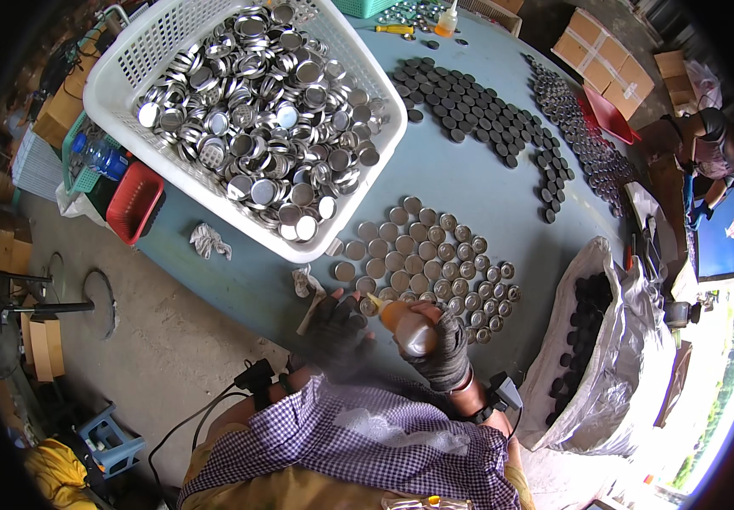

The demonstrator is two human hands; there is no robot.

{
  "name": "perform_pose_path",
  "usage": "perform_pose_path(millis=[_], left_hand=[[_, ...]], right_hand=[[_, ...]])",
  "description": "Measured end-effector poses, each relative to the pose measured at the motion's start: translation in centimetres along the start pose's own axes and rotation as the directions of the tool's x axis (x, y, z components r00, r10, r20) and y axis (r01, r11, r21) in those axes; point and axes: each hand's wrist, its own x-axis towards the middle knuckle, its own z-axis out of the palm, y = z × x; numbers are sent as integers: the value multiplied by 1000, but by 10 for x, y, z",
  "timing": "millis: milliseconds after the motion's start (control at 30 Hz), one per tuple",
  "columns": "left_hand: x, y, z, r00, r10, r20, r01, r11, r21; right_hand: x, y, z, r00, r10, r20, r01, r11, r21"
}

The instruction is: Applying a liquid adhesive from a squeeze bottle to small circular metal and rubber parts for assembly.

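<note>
My right hand (435,344), in a dark fingerless glove, is closed round a squeeze bottle (419,336) of amber liquid. The bottle is tilted, its narrow pale nozzle pointing left over the nearest metal caps. Close to that nozzle, my left hand (333,330), gloved the same way and slightly blurred, is low over the table edge. Its fingers are apart, with nothing visible in them. A single round metal cap (369,307) lies beside its fingertips. Beyond both hands, many silver caps (418,231) are spread flat; those on the right show a ringed, glossy inside.
A white basket (214,223) heaped with metal caps stands at left on the blue-green table (256,285). Black discs (469,102) and more small pieces (575,127) cover the far side. A white sack (554,340) of black pieces stands right. Another person (711,149) is at far right.
</note>
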Motion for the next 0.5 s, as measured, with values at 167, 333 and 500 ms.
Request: perform_pose_path(millis=[167,333,500], left_hand=[[-1,1,3,998,-4,-63,5,1000,19],[-1,2,1,998,-7,-54,8,1000,27],[2,2,0,996,36,-82,-34,999,18]], right_hand=[[8,-1,3,997,-67,35,68,997,-32],[17,-6,4,998,-45,40,47,997,-61],[26,-5,4,992,-121,-34,123,988,93]])
